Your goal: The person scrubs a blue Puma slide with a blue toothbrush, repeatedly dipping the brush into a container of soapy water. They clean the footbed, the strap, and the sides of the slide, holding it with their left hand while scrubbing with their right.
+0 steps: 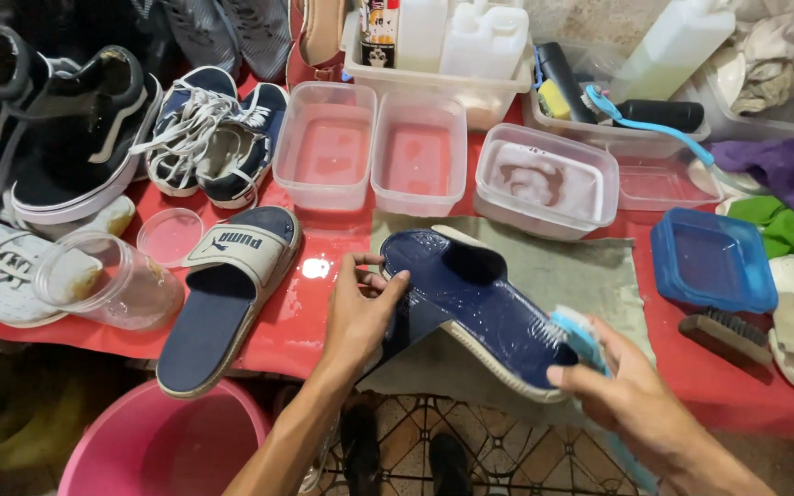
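A wet navy slide sandal (470,303) is tilted over the grey towel (590,276), clamped at its strap by the left hand (360,308) so the right hand's (636,395) gripped blue brush (573,332) meets the footbed.

- A bottle with a printed label (379,32) stands in the white tray (434,87) at the tabletop's far edge; the label is black, white and orange-red.
- White plastic jugs (484,37) stand beside it in that tray, no labels visible.
- A pale translucent bottle (673,46) leans at far right, its side plain.
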